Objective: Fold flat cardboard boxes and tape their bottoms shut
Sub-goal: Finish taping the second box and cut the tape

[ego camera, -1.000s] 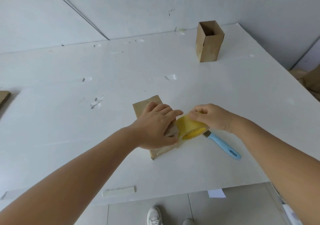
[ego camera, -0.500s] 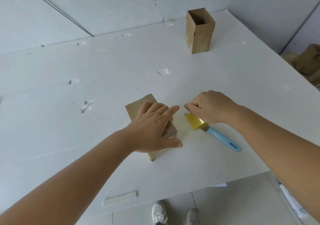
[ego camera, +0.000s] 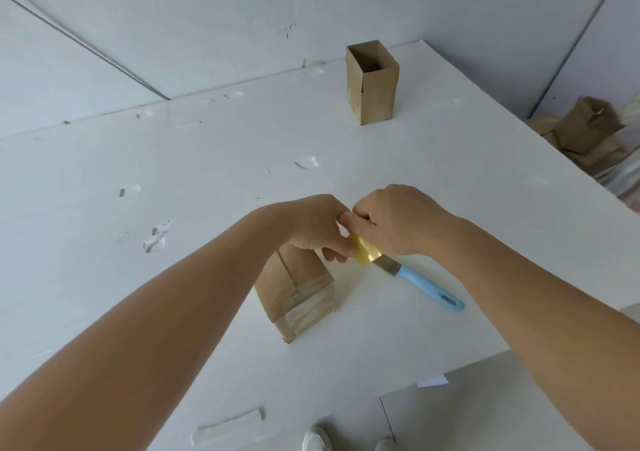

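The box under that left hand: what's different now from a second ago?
The left hand has let go of the box and lifted to the tape roll, which the right hand grips. The box, knife and far box stayed put.

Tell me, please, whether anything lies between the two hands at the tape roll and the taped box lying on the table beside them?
Nothing visible does. The left hand and right hand meet at the tape roll just above the box. The blue-handled knife lies to the right of the box, off that path.
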The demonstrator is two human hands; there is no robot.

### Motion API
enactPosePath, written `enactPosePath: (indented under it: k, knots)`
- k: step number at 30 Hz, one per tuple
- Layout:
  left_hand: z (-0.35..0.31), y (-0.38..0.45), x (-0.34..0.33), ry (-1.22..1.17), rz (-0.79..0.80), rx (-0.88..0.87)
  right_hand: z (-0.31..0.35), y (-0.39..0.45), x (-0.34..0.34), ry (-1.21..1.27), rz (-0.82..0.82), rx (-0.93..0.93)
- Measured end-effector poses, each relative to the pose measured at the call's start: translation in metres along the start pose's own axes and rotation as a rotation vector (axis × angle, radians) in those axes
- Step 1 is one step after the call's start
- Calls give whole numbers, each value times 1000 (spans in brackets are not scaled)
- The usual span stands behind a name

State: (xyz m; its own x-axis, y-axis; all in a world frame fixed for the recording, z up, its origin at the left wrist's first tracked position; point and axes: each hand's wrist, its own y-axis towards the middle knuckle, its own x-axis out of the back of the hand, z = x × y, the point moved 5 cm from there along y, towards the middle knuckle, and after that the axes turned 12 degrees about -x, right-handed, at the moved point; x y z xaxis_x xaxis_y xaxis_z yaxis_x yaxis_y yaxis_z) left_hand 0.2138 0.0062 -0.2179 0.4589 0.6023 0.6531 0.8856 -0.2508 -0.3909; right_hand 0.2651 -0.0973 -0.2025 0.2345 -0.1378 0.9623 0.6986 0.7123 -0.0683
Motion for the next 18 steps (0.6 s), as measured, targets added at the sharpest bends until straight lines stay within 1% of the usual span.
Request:
enactPosePath:
  k: [1,3,5,6,7,9,10,11,12,13,14,16,17,18]
  knots:
    - [-1,-1,0,-22,-19,-10,-1,-1,2,-3,-26,12]
    - [-1,-3,2,-68,-82,-21,0,-5,9,3,-129,64]
    - [1,-5,2,-111,-119,-31,-2,-11,17,88,-247,97]
    - [2,-6,2,-119,-127,-37,-6,-14,19,165,-307,80]
    - [3,-7,1,-124,-138,-44,-12,-18,20,264,-381,32]
    - [5,-8,0,-147,-182,-60,-32,-27,15,490,-521,-134]
    - [7,-8,-1,-161,-212,-65,-44,-32,6,596,-546,-236]
    - [8,-8,-1,-171,-241,-66,-55,-35,-8,676,-528,-351]
    - [9,-9,-2,-178,-263,-68,-67,-38,-25,707,-464,-474]
    - [10,-9,-3,-184,-279,-72,-77,-41,-43,684,-369,-580]
    - [10,-10,-4,-193,-291,-77,-84,-43,-61,627,-261,-645]
    - [9,-10,-4,-216,-317,-87,-89,-48,-91,486,-61,-654]
    - [9,-11,-5,-231,-329,-92,-87,-50,-102,403,10,-633]
    - [8,-11,-5,-243,-340,-95,-86,-52,-110,318,42,-608]
